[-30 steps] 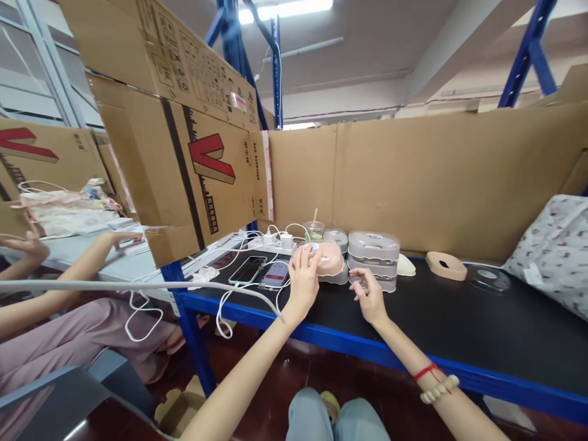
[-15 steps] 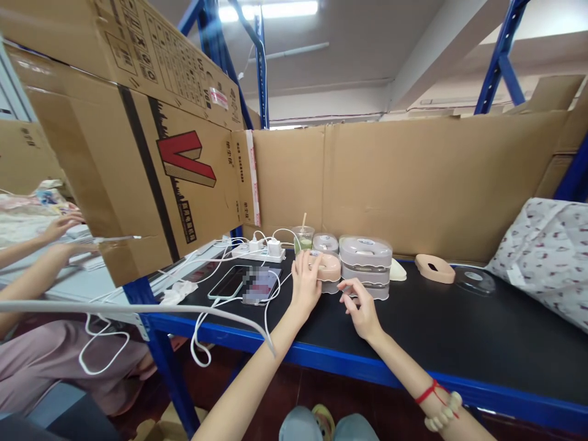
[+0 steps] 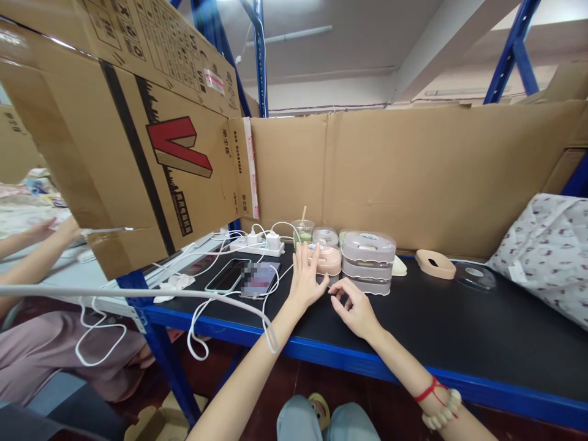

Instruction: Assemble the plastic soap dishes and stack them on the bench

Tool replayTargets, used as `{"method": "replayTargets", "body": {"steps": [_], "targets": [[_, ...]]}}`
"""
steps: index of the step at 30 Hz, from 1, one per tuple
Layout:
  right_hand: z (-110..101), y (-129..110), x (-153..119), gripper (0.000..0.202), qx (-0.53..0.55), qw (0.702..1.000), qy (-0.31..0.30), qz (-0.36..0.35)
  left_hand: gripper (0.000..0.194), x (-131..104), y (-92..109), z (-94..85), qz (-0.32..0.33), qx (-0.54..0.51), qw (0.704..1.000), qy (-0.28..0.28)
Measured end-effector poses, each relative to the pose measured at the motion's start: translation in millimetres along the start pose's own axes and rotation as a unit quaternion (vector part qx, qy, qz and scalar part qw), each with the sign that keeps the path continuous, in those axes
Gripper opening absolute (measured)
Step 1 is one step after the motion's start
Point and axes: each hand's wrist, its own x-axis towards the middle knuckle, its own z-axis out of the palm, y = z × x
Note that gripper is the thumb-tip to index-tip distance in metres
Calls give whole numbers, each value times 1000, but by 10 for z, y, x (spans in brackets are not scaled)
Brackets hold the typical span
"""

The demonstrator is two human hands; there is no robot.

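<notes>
A: So the left hand [image 3: 304, 278] is spreading flat, fingers outstretched, and it's covering the near left side of the pink-lidded box [image 3: 329, 257]!

B: Is it gripping?

A: It isn't looking that way; nothing is showing between thumb and fingers. The fingertips seem to be touching the box, but how firmly they're pressing, I'm not able to tell.

B: And the right hand [image 3: 353, 309]?

A: That one's hovering just beside the left thumb, fingers curling loosely, a gap showing between thumb and forefinger. It's looking empty, and the two hands are sitting close together without clasping.

B: What's standing around them?

A: The grey stacked box [image 3: 367, 269] is rising just beyond the right hand, the cup [image 3: 304, 233] is peeking out past the left fingertips, and two phones, a pale-edged one [image 3: 229, 275] and a dark one [image 3: 260, 282], are lying left of the left hand. Well off to the right hand's right, a beige ring-shaped piece [image 3: 435, 264] is resting.

B: Which step are we watching?

A: I'm judging it as a steadying or positioning touch on the pink-lidded box. A proper hold would be calling for the left thumb closing in, and the right fingers uncurling toward the box's near side.
</notes>
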Motion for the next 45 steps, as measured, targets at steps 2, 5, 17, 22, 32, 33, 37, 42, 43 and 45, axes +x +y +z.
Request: {"method": "replayTargets", "body": {"steps": [2, 5, 17, 22, 32, 33, 37, 42, 43, 45], "targets": [[3, -7, -3, 5, -10, 1000, -8, -2, 67, -7, -6, 4, 7, 1, 1000, -6], [3, -15, -2, 6, -21, 1000, -13, -7, 64, -14, -7, 9, 5, 1, 1000, -4], [-15, -24, -27, 10, -41, 999, 33, -12, 53, -70, -9, 35, 24, 11, 993, 117], [-267, 91, 217, 14, -13, 972, 228, 62, 39, -88, 98, -44, 133, 33, 972, 192], [-1380, 893, 688, 17, -160, 873, 384, 256, 17, -111, 272, 35, 340, 83, 920, 174], [-1380, 973, 638, 18, -168, 874, 371, 265, 16, -112, 273, 50, 357, 94, 915, 163], [-1355, 1314, 457, 39, -297, 847, 286, 337, 14, -120, 266, 83, 387, 132, 905, 118], [-1409, 1646, 377, 53, -425, 802, 200, 369, 16, -122, 299, 68, 443, 158, 880, 62], [-1422, 1675, 369, 52, -436, 797, 191, 371, 16, -121, 310, 62, 446, 158, 879, 57], [-1444, 1693, 355, 51, -454, 794, 169, 368, 16, -121, 333, 49, 443, 153, 881, 58]]}}
